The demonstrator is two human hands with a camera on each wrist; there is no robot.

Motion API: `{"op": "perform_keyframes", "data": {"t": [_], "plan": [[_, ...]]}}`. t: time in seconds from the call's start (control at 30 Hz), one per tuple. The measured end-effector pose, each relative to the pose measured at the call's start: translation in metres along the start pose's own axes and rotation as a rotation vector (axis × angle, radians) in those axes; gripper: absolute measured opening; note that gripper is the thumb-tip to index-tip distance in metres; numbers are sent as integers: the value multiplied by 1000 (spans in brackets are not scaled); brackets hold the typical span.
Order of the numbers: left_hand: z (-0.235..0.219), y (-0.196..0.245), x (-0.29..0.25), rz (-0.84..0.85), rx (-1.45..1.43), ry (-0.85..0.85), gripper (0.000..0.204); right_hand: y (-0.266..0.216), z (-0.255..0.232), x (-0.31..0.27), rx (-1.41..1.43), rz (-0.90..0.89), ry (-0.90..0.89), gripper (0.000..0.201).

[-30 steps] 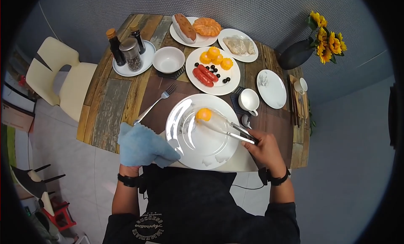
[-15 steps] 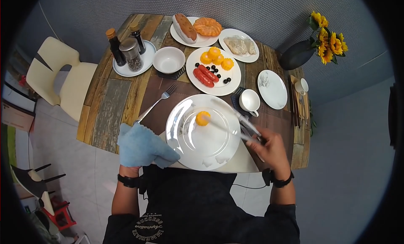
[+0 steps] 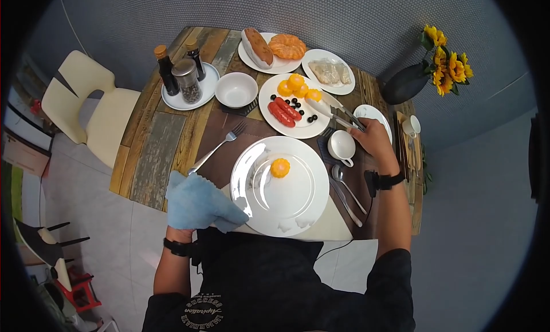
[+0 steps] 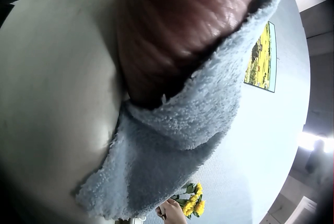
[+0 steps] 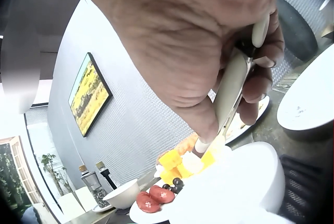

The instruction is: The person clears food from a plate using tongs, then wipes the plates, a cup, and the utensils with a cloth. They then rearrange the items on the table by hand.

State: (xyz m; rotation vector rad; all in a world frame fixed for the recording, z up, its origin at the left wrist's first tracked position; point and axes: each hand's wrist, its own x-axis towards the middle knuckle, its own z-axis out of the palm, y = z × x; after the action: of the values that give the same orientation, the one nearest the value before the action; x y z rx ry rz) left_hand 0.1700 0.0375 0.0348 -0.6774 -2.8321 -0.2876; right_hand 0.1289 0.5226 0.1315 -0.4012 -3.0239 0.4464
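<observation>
Left hand (image 4: 180,33) mostly hidden by blue cloth (image 3: 200,201).

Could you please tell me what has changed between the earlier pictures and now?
The right hand has carried the tongs forward from the large plate to the serving plate, beside its corn pile. They let go of one corn piece, which rests on the large plate. The left hand, under the blue cloth, stayed near that plate's edge; the sausages look unmoved.
</observation>
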Motion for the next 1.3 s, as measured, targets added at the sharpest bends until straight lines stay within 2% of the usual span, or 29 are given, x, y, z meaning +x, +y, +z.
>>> {"op": "perform_keyframes", "data": {"t": [0.1, 0.2, 0.3, 0.5, 0.57, 0.6, 0.63, 0.67, 0.77, 0.83, 0.93, 1.0, 1.07, 1.1, 1.17, 1.3], "plan": [[2, -1, 0, 10, 12, -24, 17, 6, 8, 5, -2, -8, 30, 45], [3, 0, 0, 14, -63, 31, 17, 6, 10, 6, 62, -3, 2, 44], [4, -1, -1, -48, -150, 43, 17, 5, 9, 4, 74, -21, -1, 42], [-5, 3, 3, 68, 28, -40, 16, 8, 2, -11, 131, -32, 55, 42], [8, 0, -1, 47, -115, 102, 16, 16, 1, -24, 228, -38, 81, 41], [4, 2, 0, 48, -117, 96, 16, 7, -4, -35, 323, -47, 110, 40], [-3, 5, 3, 67, -42, 67, 16, -1, -19, -49, 319, -4, 25, 37], [-7, 7, 5, 87, 33, 36, 15, -5, -27, -64, 318, 0, 21, 37], [-5, 6, 5, 105, 47, 40, 14, -6, -32, -107, 348, -1, -48, 37], [1, 2, 2, 96, 42, 25, 14, -6, -30, -135, 478, -48, -105, 38], [5, 1, 0, 58, 14, 0, 15, -24, -34, -163, 387, 31, -211, 39], [12, -1, -5, 29, -7, -15, 15, -26, -30, -169, 356, 20, -206, 38], [23, -2, -8, -131, -346, 32, 16, -33, -31, -171, 233, 109, -293, 39], [20, -2, -7, -128, -345, 31, 16, -25, -21, -173, 246, 22, -223, 40], [7, 2, -3, -1, -66, -25, 14, -23, -16, -173, 244, 11, -207, 41], [-1, 6, 0, -4, -43, -34, 14, -32, -25, -171, 254, 15, -243, 44]]}}
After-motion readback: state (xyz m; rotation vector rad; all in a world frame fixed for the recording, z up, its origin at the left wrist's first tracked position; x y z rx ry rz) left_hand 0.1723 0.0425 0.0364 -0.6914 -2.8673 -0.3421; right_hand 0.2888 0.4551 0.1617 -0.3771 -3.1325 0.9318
